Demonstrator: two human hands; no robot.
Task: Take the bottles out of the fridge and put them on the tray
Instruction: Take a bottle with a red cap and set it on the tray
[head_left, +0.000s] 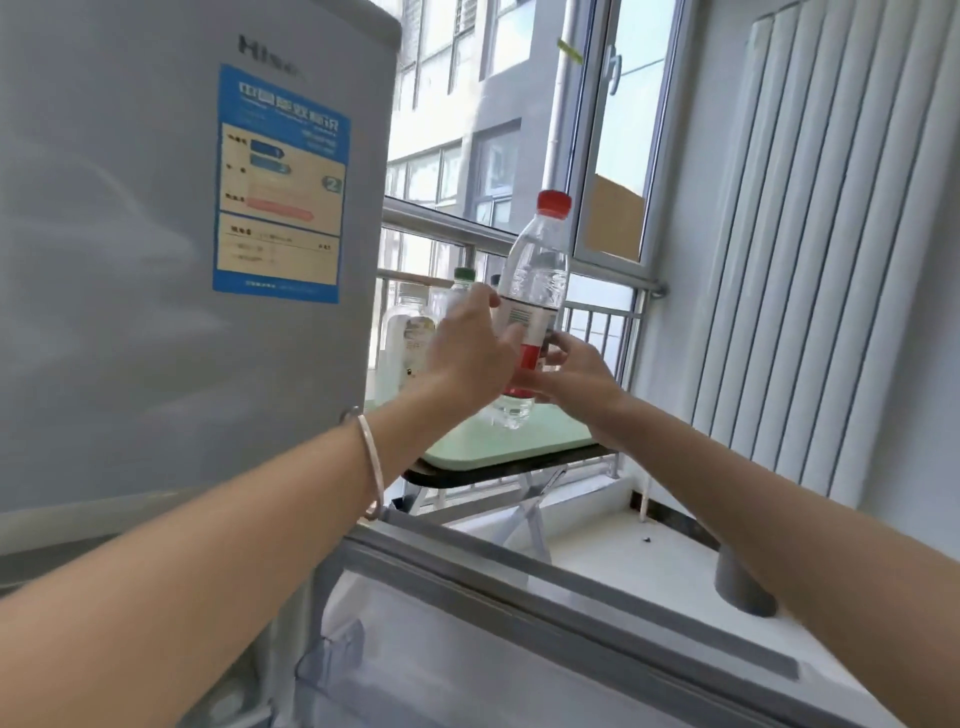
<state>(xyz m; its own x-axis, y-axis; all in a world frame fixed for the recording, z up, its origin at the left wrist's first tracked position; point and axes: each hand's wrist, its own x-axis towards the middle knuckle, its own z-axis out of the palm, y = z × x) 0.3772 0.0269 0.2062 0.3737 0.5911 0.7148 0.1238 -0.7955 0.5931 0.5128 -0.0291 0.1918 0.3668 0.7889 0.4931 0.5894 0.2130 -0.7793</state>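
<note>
A clear bottle with a red cap and a red-and-white label (537, 280) hangs just above the pale green tray (519, 441), tilted slightly. My left hand (470, 353) wraps its middle from the left and my right hand (569, 379) grips its lower part from the right. Behind my left hand, at the tray's far left, stand a clear bottle with a pale label (405, 332) and a green-capped bottle (464, 280), both partly hidden. The grey fridge (156, 260) fills the left, its upper door closed.
The tray rests on a small dark folding table (498, 475) by the railed window. The open lower fridge door (519, 613) with its shelf lies below my arms. A white radiator (831, 234) covers the right wall. A grey pipe stub (740, 587) stands on the floor.
</note>
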